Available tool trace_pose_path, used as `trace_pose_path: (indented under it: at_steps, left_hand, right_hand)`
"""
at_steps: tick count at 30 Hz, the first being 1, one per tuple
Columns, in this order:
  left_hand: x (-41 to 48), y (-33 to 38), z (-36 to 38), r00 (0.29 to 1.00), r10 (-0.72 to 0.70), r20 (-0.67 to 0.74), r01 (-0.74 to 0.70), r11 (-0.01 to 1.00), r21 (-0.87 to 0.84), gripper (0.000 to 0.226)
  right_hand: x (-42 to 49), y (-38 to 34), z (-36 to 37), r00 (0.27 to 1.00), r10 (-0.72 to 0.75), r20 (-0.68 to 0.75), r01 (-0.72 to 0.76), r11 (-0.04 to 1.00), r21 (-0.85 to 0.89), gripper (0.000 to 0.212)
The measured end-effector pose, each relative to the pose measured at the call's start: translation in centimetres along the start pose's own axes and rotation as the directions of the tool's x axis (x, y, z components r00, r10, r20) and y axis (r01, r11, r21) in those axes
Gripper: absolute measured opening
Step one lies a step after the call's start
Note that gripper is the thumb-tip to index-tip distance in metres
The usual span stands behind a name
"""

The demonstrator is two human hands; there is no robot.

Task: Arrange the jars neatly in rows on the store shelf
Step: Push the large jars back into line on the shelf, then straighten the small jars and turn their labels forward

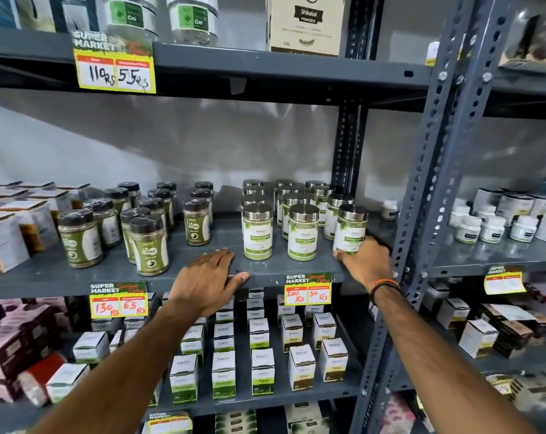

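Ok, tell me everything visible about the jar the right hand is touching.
The jar stands upright at the right end of the front row of silver-lidded jars on the middle shelf. It has a shiny metal-looking lid, a clear body with pale green powder and a white-and-green label. The right hand wraps its base from the right, thumb in front. No neighbouring jar visibly touches it.
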State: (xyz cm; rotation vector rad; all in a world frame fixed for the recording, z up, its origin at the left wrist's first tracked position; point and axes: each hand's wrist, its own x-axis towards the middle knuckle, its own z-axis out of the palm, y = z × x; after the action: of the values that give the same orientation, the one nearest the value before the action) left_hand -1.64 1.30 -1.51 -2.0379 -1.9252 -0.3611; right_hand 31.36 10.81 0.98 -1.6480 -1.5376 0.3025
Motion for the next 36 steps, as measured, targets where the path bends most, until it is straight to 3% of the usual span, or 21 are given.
trace_pose_path:
  at_steps: [12,16,21,24,28,32,36]
  left_hand:
    - [0.0,0.1,-0.2,1.000,0.005,0.005,-0.005,1.000,0.005,0.093]
    - [-0.1,0.1,-0.1,1.000,0.003,0.010,-0.003,1.000,-0.001,0.084]
    - [-0.3,0.4,-0.7,0.999,-0.003,0.039,0.005,0.998,-0.059,0.084]
    - [-0.8,0.6,-2.1,1.000,0.006,0.016,-0.004,0.991,-0.135,0.082]
    - [-1.4,0.2,-5.3,0.990,0.055,-0.129,-0.068,0.993,-0.099,0.081]
    - [-2.0,-2.2,-9.2,0.961,0.097,-0.260,-0.112,0.993,-0.045,0.083]
    - [-4.2,-7.2,-11.7,0.948,0.038,-0.315,-0.047,0.999,-0.020,0.078]
  right_hand:
    - [-0.2,-0.3,-0.1,1.000,-0.003,-0.001,0.003,1.000,0.023,0.044]
    - [-0.4,-0.3,0.0,1.000,-0.003,-0.010,0.003,1.000,0.024,0.047]
    - [-1.7,-0.6,-0.3,0.996,-0.002,-0.086,0.004,1.000,0.030,0.069]
    - [-3.5,-1.7,-1.0,0.987,-0.093,-0.129,0.096,0.995,0.019,0.076]
    - [-6.8,-6.4,-2.3,0.926,-0.312,-0.210,0.320,0.947,0.002,0.075]
    - [-10.1,-12.6,-0.9,0.844,-0.485,-0.228,0.523,0.839,0.152,0.060]
    - [-13.7,-17.9,3.4,0.823,-0.552,-0.136,0.566,0.772,0.289,0.059]
